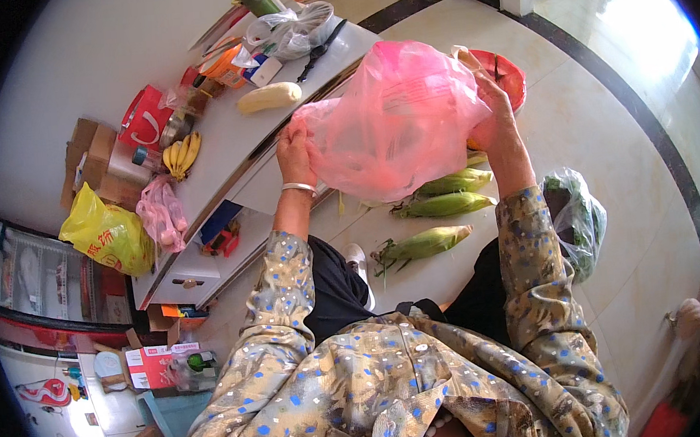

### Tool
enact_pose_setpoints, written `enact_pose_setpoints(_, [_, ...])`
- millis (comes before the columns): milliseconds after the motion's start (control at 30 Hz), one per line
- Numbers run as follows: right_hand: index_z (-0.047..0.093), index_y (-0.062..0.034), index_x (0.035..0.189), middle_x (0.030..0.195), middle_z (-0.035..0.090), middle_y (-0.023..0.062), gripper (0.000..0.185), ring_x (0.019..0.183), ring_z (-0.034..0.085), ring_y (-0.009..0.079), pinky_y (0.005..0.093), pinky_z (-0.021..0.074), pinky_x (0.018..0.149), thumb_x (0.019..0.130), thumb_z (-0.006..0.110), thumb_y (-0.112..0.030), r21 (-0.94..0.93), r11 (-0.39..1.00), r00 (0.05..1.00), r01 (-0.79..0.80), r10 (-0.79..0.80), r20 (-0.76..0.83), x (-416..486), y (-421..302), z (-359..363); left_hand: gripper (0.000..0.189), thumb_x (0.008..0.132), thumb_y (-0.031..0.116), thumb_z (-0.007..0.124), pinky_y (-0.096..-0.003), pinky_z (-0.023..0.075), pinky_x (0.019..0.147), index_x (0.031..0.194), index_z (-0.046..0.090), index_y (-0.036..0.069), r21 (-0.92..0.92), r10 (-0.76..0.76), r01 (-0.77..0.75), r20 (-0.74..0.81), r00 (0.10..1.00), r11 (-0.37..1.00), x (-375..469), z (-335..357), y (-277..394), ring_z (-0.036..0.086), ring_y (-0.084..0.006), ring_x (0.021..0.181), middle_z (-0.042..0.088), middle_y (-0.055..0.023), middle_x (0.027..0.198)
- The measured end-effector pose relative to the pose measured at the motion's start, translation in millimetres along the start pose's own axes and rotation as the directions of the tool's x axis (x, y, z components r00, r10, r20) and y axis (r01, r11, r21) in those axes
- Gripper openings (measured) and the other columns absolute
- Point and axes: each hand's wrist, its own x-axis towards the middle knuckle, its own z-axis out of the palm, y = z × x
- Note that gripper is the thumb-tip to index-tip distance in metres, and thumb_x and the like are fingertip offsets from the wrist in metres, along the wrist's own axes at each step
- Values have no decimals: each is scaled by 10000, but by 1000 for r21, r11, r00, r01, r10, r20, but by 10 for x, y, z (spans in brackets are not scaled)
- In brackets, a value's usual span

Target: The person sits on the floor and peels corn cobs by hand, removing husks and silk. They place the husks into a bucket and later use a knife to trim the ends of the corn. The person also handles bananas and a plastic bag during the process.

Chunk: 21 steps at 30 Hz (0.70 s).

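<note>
A pink translucent plastic bag is spread in the air between my two hands. My left hand grips its left edge, near the rim of the white counter. My right hand holds the bag's right side. Whether anything is inside the bag cannot be made out. Below it, several ears of corn in green husks lie on the floor; one ear is nearest my feet, another ear just beyond. A red basin shows partly behind my right hand.
On the white counter are a peeled pale ear of corn, bananas, a black-strapped watch, a yellow bag and a small pink bag. A clear bag of dark green produce sits on the floor at right.
</note>
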Motion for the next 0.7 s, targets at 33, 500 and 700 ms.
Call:
enact_pose_setpoints(33, [490, -26, 1194, 1126, 585, 99, 407, 1040, 563, 215, 343, 464, 883, 874, 553, -268, -34, 999, 1000, -12, 13, 28, -53, 11, 104, 126, 895, 161, 567, -204, 444, 624, 925, 629, 55, -36, 2, -3, -17, 1000, 999, -57, 62, 96, 518, -71, 703, 600, 8, 843])
enact_pose_setpoints(500, [529, -99, 1233, 1183, 494, 190, 525, 1065, 495, 300, 350, 422, 909, 739, 501, 77, -771, -232, 598, 593, -515, 615, -587, 43, 639, 242, 940, 282, 412, -324, 499, 710, 873, 526, 80, 289, 627, -574, -143, 766, 766, -567, 292, 1588, 565, -167, 788, 543, -31, 888])
enact_pose_setpoints(700, [585, -143, 1149, 1098, 578, 193, 350, 949, 603, 329, 444, 474, 824, 810, 513, -91, -980, -174, 991, 92, 112, 74, -581, 673, 271, 247, 871, 189, 547, -368, 490, 740, 1025, 611, 7, 907, -93, -355, 383, 919, 226, -658, -67, 636, 596, -222, 854, 623, -107, 981])
